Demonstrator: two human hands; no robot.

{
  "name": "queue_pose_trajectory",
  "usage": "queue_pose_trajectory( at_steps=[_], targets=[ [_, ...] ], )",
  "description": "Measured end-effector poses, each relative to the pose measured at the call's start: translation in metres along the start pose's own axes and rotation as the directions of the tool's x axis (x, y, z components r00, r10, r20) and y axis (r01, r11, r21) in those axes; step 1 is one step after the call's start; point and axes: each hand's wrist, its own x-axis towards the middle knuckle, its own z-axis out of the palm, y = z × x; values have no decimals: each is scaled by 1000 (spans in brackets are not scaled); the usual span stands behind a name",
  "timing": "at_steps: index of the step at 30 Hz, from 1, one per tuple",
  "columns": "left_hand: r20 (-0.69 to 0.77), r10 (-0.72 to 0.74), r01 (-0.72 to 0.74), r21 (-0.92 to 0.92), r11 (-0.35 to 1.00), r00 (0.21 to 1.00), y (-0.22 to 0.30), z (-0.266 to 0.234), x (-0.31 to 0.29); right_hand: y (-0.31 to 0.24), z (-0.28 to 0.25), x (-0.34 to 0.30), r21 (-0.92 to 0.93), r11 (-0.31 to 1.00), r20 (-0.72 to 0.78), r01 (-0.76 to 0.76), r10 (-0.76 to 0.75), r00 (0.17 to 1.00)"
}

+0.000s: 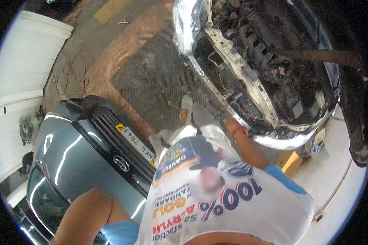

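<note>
My right hand, with a red band at the wrist, is low beside the front corner of a car whose engine bay lies uncovered. Its fingers look curled, and what they hold, if anything, is too small to make out. Close by is the shiny silvery covering along the car's corner; whether the hand touches it I cannot tell. My left arm is bent at the lower left, its hand outside the picture. The pale front crossmember of the car is exposed.
A dark grey car with a black grille stands close on my left. A white panel rises at the far left, with a red cord on the floor near it. A yellow box and a clear container are at the right.
</note>
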Motion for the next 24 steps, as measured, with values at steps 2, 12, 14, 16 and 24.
queue_pose_trajectory(
  at_steps=[2,12,14,16,24],
  targets=[
    [-99,-221,227,53,973,970,-30,26,-13,-71,-47,0,132,991,42,-32,27,999],
    [703,-667,924,39,381,245,-124,344,-221,-59,-19,2,198,973,-87,-114,133,987],
    [815,-523,843,82,531,250,-133,386,-236,-30,14,-10,263,883,8,-388,401,916],
    [894,-360,766,30,643,267,-141,440,-230,-28,41,-42,320,812,52,-488,499,865],
    [897,274,116,-332,936,348,-228,634,-253,-82,136,-119,-243,918,38,-313,332,943]
  ],
)
